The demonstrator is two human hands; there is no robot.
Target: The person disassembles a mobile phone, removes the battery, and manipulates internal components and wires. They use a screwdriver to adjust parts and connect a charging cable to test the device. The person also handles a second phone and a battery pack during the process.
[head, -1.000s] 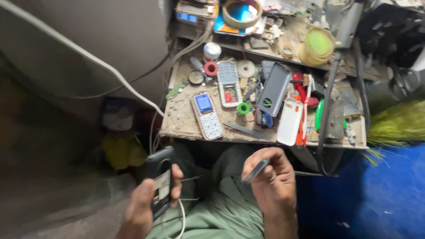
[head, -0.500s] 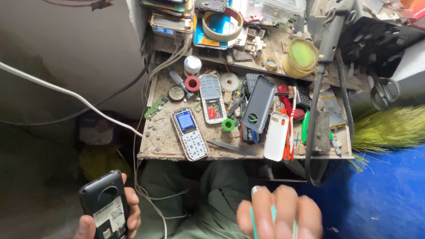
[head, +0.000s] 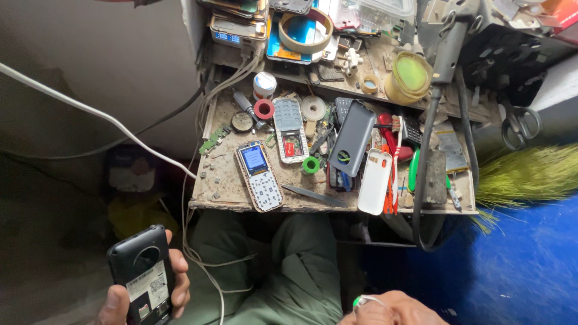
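My left hand [head: 171, 292] is at the bottom left, shut on a black phone [head: 139, 274] whose open back shows a white label. Only the knuckles of my right hand [head: 391, 310] show at the bottom edge, with a small green and white bit [head: 359, 300] at one finger. Whether it holds anything is hidden. Both hands are below the small workbench [head: 223, 195], over my green trousers [head: 289, 271]. On the bench lies a keypad phone [head: 259, 176] with a lit blue screen.
The bench is crowded: an opened phone [head: 289, 129], a dark grey back cover [head: 352, 137], a white cover [head: 374, 180], a red roll [head: 264, 109], a flat metal blade [head: 313, 195]. A yellow-green jar [head: 410, 75] and tape ring [head: 304, 29] stand behind. Scissors [head: 518, 126] hang right. A white cable [head: 90, 111] crosses left.
My left hand has moved left with the black phone. My right hand, which held a thin grey tool a second ago, has dropped to the bottom edge. The bench sits lower in view.
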